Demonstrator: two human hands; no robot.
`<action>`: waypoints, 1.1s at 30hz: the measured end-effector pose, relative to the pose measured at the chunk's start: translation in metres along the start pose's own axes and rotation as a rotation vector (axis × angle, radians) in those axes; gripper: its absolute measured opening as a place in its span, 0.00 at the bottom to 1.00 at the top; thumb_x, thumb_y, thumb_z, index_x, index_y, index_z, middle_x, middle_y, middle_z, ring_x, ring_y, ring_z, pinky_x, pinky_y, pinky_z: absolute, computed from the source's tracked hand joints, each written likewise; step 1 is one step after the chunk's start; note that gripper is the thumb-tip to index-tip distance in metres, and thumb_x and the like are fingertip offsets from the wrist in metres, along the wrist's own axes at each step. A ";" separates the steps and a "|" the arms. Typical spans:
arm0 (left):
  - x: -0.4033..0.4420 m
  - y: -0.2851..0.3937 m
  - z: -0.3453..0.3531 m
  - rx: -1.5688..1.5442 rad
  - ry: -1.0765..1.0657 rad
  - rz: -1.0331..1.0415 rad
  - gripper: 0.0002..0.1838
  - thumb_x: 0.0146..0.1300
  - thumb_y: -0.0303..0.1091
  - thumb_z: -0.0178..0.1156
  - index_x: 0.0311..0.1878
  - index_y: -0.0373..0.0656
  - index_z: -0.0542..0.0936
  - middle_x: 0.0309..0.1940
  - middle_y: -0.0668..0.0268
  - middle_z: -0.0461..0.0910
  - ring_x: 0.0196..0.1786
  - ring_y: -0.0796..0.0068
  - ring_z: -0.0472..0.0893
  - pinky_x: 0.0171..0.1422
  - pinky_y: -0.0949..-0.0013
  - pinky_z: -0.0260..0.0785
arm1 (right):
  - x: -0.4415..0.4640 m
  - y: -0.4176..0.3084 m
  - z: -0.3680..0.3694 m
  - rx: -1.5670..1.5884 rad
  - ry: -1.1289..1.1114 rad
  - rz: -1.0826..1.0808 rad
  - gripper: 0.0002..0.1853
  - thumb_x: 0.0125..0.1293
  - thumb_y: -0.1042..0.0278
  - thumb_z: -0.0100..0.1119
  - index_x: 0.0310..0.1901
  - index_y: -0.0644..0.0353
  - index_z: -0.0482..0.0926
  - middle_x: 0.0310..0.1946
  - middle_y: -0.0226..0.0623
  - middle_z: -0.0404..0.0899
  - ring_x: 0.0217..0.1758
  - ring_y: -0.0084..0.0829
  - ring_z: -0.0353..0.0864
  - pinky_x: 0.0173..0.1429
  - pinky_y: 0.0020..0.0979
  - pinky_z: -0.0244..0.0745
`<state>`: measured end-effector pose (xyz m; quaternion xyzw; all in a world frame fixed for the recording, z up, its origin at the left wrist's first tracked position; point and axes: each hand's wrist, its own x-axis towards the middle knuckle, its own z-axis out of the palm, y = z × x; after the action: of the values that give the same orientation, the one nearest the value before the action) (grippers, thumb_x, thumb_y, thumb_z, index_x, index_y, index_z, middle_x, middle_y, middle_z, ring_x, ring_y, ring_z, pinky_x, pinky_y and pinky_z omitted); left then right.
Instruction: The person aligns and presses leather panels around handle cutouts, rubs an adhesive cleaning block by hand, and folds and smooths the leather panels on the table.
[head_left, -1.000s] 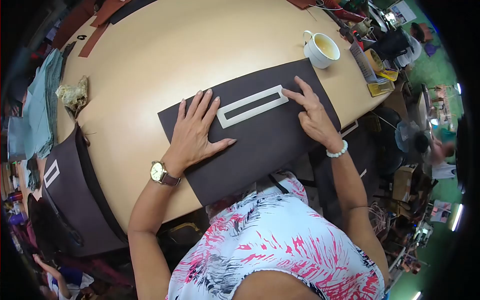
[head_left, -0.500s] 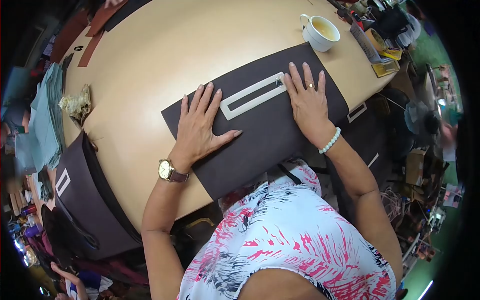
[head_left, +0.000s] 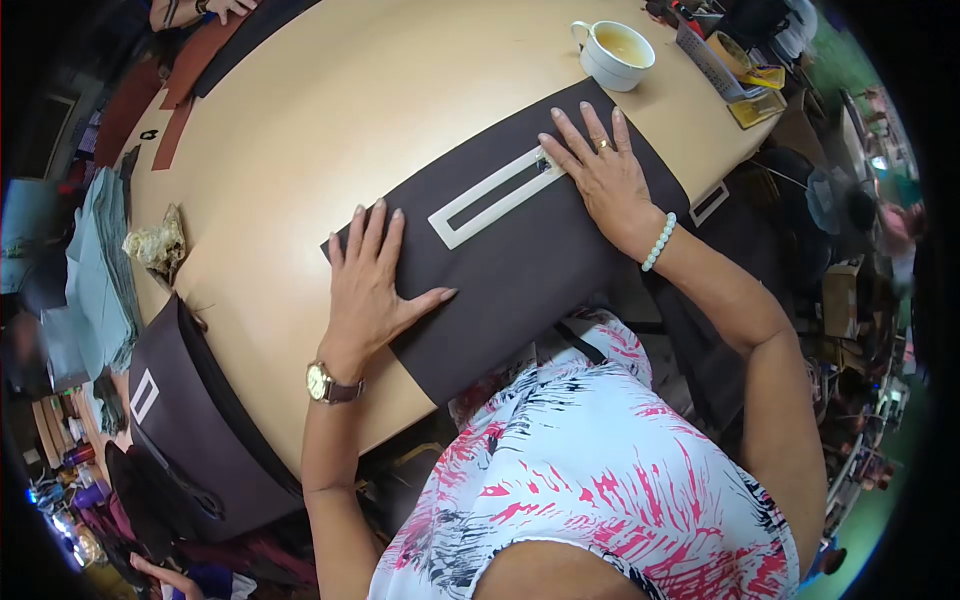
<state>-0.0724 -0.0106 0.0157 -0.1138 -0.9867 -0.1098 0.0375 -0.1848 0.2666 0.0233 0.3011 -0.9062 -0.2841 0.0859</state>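
A dark brown flat panel [head_left: 510, 285] lies across the near edge of the tabletop. On it sits a white rectangular frame [head_left: 444, 228] with a long slot, and a small dark spot shows near its right end. My left hand [head_left: 366, 292] rests flat on the panel's left side, fingers spread and thumb pointing right. My right hand [head_left: 612, 188] lies flat on the right side, its fingertips beside the frame's right end. Neither hand grips anything.
A white cup [head_left: 617, 56] with yellowish liquid stands beyond the panel's far corner. At left hang dark panels [head_left: 200, 430] near a crumpled pale lump [head_left: 155, 240]. Reddish-brown strips [head_left: 178, 130] lie far left, by another person's hand [head_left: 228, 8]. A basket [head_left: 712, 65] holds tape.
The view has shifted a little. My left hand has slid leftward, away from the white frame, while my right hand stays by its right end. Another person's hand shows more at the top left.
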 end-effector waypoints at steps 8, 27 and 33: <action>-0.013 -0.019 -0.002 -0.104 0.019 -0.017 0.53 0.41 0.60 0.69 0.66 0.38 0.62 0.69 0.54 0.55 0.71 0.52 0.53 0.71 0.44 0.42 | -0.005 -0.007 -0.017 -0.097 -0.058 -0.072 0.33 0.63 0.61 0.47 0.71 0.47 0.51 0.72 0.35 0.46 0.74 0.44 0.46 0.74 0.53 0.33; -0.016 -0.021 0.001 -0.104 0.052 -0.011 0.53 0.41 0.61 0.68 0.67 0.40 0.61 0.69 0.56 0.56 0.72 0.53 0.52 0.73 0.46 0.41 | -0.003 -0.075 -0.055 0.020 0.039 -0.211 0.32 0.64 0.59 0.44 0.70 0.54 0.52 0.71 0.38 0.47 0.74 0.45 0.44 0.74 0.53 0.32; -0.019 -0.020 0.005 -0.078 0.093 0.009 0.56 0.38 0.67 0.67 0.66 0.37 0.62 0.67 0.54 0.58 0.71 0.52 0.54 0.72 0.45 0.43 | -0.001 -0.092 -0.063 0.008 0.089 -0.247 0.33 0.64 0.57 0.44 0.70 0.54 0.52 0.71 0.39 0.48 0.74 0.46 0.43 0.73 0.54 0.31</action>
<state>-0.0587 -0.0324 0.0051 -0.1146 -0.9783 -0.1531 0.0792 -0.1176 0.1781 0.0233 0.4232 -0.8587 -0.2751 0.0892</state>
